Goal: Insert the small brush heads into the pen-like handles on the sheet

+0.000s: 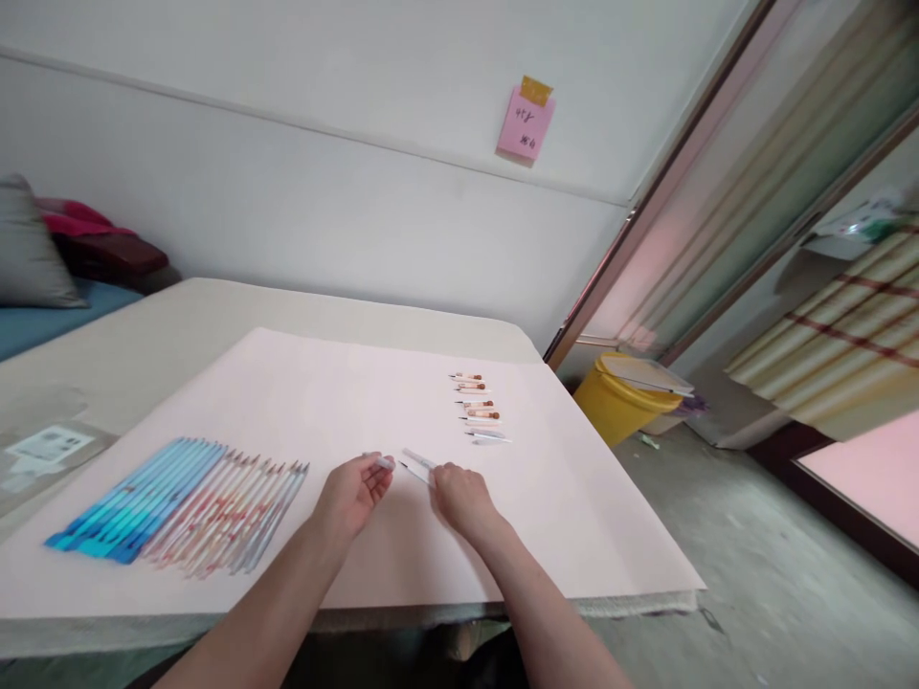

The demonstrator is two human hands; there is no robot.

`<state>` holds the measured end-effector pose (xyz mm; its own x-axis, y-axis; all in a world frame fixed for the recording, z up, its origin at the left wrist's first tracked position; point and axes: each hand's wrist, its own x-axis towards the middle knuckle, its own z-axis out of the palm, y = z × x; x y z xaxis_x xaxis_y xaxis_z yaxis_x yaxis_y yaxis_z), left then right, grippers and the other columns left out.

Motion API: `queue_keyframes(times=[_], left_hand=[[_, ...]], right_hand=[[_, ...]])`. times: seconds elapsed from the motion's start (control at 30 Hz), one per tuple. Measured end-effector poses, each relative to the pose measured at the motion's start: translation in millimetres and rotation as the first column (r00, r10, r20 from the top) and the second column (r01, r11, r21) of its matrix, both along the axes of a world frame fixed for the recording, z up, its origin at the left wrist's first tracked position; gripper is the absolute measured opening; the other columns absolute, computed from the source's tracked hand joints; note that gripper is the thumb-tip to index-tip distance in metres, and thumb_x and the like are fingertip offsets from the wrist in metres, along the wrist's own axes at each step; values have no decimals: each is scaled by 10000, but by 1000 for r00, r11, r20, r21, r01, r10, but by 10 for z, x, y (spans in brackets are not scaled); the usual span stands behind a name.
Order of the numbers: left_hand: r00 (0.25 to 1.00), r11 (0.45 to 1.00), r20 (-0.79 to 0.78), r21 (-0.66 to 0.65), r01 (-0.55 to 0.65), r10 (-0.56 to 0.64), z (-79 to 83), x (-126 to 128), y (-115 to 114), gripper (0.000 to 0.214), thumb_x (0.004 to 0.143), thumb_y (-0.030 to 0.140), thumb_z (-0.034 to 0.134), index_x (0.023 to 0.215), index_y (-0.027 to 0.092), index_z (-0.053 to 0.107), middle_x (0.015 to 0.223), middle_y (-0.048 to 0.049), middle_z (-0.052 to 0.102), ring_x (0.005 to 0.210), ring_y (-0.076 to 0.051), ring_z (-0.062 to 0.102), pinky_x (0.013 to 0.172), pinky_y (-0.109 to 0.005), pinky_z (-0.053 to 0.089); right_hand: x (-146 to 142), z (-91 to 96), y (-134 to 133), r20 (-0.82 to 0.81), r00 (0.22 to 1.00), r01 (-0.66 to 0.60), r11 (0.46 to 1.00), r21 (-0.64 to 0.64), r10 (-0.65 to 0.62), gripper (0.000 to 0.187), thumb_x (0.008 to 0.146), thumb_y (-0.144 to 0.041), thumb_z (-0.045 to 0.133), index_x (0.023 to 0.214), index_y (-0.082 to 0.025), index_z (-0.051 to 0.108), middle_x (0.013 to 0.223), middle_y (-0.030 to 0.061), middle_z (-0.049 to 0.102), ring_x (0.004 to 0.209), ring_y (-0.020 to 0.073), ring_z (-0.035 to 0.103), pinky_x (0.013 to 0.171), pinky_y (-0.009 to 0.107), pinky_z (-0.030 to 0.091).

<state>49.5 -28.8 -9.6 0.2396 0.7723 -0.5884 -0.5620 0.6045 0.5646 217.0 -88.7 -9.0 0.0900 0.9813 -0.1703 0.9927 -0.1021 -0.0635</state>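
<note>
My left hand (353, 494) is closed in a pinch on a small pale cap (386, 463) above the white sheet (345, 402). My right hand (459, 496) is closed on a thin pen refill (411, 469), with a clear pen barrel (419, 458) lying just beside its fingers. The two hands are a few centimetres apart near the sheet's middle front. To the left lies a row of several pens (183, 505), blue ones then pink and clear ones. Further back right sits a small group of pen parts (480, 407).
The sheet covers a beige table (144, 335) against a white wall. A plastic packet (43, 450) lies at the table's left. A yellow bucket (623, 397) stands on the floor at right. Cushions (43, 249) rest at far left. A pink note (526, 122) hangs on the wall.
</note>
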Motion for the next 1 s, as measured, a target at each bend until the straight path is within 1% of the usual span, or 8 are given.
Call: queue_keyframes(times=[0.1, 0.23, 0.3, 0.53, 0.67, 0.77, 0.87, 1.0], left_hand=[[997, 997, 10, -5, -72, 72, 9, -30, 30, 98, 704, -4, 576, 722, 92, 565, 704, -103, 650, 629, -136, 629, 553, -222, 537], [976, 976, -11, -19, -216, 216, 30, -76, 82, 91, 742, 15, 544, 710, 100, 539, 676, -85, 636, 594, -118, 619, 538, -209, 535], [969, 969, -18, -20, -247, 246, 47, -90, 100, 93, 760, 26, 531, 716, 108, 532, 674, -71, 630, 581, -105, 611, 532, -198, 532], [977, 977, -13, 18, -212, 212, 67, -91, 103, 72, 745, 57, 581, 762, 115, 542, 744, -88, 641, 638, -122, 626, 553, -210, 538], [980, 978, -21, 75, -194, 196, 69, -89, 88, 82, 745, 88, 598, 791, 127, 542, 751, -81, 639, 645, -120, 627, 560, -206, 530], [983, 976, -59, 148, -162, 172, 109, -77, 57, 80, 756, 116, 597, 813, 138, 546, 741, -75, 638, 640, -123, 628, 554, -207, 523], [987, 971, -84, 206, -120, 139, 152, -54, 28, 98, 759, 121, 591, 847, 148, 556, 740, -69, 638, 637, -123, 628, 537, -198, 510], [988, 970, -102, 227, -90, 115, 170, -9, -5, 105, 754, 144, 613, 847, 149, 566, 751, -67, 640, 625, -110, 616, 532, -188, 496]], right_hand=[[-106, 69, -31, -43, 998, -46, 998, 48, 48, 205, 851, -183, 409, 982, -174, 567, 882, 97, 669, 811, 217, 628, 649, 284, 377], [-153, 204, -113, -184, 972, -119, 980, 156, 147, 141, 862, -190, 410, 902, -198, 546, 825, 41, 666, 753, 162, 604, 600, 240, 320], [-160, 243, -145, -225, 959, -137, 976, 172, 174, 135, 868, -191, 407, 873, -201, 541, 817, 28, 660, 736, 145, 590, 592, 230, 304], [-180, 230, -145, -193, 968, -132, 978, 158, 162, 118, 869, -192, 416, 885, -201, 533, 836, 30, 659, 727, 144, 582, 584, 239, 277], [-171, 219, -142, -189, 969, -124, 976, 180, 158, 116, 865, -187, 422, 874, -202, 536, 831, 28, 657, 720, 145, 578, 581, 243, 281], [-154, 224, -151, -227, 957, -132, 968, 213, 181, 109, 858, -177, 435, 857, -203, 541, 819, 18, 641, 725, 137, 568, 598, 230, 304], [-137, 224, -153, -295, 931, -129, 949, 288, 216, 114, 856, -161, 441, 844, -199, 548, 843, 17, 616, 756, 126, 558, 642, 212, 341], [-144, 212, -139, -389, 893, -80, 929, 360, 228, 146, 852, -129, 432, 806, -190, 556, 821, 17, 586, 736, 111, 538, 662, 199, 365]])
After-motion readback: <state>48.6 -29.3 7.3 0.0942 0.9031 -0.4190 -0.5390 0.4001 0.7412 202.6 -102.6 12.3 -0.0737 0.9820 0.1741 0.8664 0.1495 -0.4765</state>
